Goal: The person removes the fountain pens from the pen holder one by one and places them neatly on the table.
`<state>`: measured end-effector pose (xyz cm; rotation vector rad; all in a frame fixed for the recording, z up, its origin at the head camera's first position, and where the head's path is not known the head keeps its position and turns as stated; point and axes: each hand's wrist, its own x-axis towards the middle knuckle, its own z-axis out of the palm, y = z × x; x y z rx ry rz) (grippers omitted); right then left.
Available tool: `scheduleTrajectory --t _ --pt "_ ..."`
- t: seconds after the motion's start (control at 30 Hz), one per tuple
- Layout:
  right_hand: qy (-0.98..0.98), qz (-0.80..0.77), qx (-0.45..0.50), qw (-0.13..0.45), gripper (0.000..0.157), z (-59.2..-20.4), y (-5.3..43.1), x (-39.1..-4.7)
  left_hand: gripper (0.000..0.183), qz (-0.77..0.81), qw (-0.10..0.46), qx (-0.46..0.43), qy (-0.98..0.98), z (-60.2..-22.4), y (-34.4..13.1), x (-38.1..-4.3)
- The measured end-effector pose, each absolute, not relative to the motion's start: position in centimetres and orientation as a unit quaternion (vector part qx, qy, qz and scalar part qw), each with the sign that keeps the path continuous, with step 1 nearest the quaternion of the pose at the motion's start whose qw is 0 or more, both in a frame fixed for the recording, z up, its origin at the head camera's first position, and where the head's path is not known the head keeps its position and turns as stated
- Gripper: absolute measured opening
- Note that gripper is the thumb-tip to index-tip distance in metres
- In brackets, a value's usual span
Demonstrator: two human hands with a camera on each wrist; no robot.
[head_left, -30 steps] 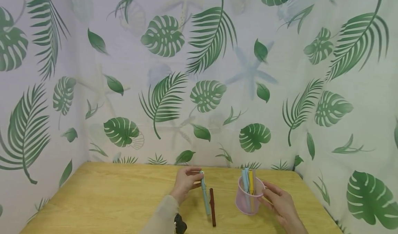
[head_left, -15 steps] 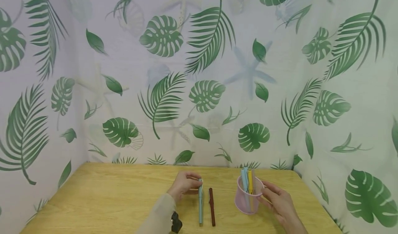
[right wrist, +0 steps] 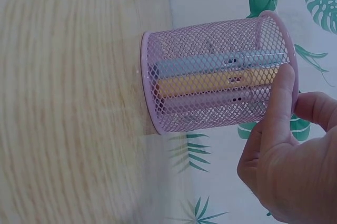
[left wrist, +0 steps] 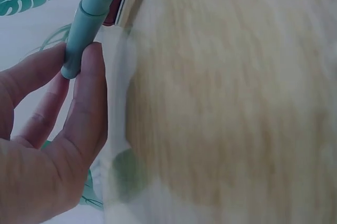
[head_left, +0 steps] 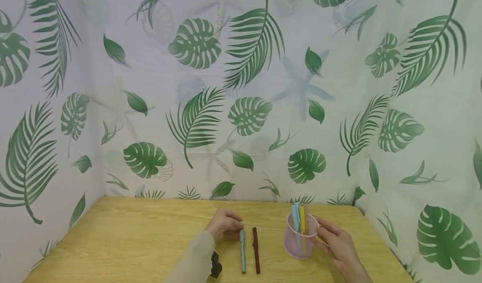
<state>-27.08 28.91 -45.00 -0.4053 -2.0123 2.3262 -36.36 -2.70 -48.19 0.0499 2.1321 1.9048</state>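
Note:
Thumb and fingers of my left hand [head_left: 226, 225] pinch one end of a light teal pen [head_left: 242, 251], clearly seen in the left wrist view, where the teal pen [left wrist: 90, 18] slants up from the fingertips. Just right of it, a dark red pen [head_left: 256, 249] with a clip lies on the table, roughly parallel. At the right, my right hand [head_left: 339, 243] holds the rim of a pink mesh pen holder [head_left: 291, 247]. The right wrist view shows the pen holder [right wrist: 210, 34] upright on the table, with blue, yellow and mauve pens [right wrist: 210, 101] inside.
The wood-grain table [head_left: 150, 237] reaches back to a white curtain [head_left: 211, 78] printed with green leaves, which also hangs along both sides. A black object [head_left: 216, 265] sits at my left wrist.
My left hand has come nearer with the teal pen. The pen's lower end has swung left and nearer, so it now lines up beside the red pen. My right hand stays at the holder.

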Motion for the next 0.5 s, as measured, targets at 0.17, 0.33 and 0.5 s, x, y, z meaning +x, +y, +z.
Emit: scheduleTrajectory --t 0.17,0.33,0.5 --pt "-0.649 0.749 -0.133 0.018 0.055 -45.03 28.83 -26.97 0.029 0.668 0.147 0.007 0.730 -48.52 -2.82 -36.15" --pt "-0.650 0.748 -0.134 0.018 0.055 -45.03 28.80 -26.98 0.029 0.671 0.148 -0.003 0.727 -48.71 -2.72 -36.29" --pt "-0.650 0.748 -0.134 0.019 0.054 -45.02 28.84 -26.98 0.027 0.668 0.139 0.000 0.731 -48.67 -2.47 -36.29"
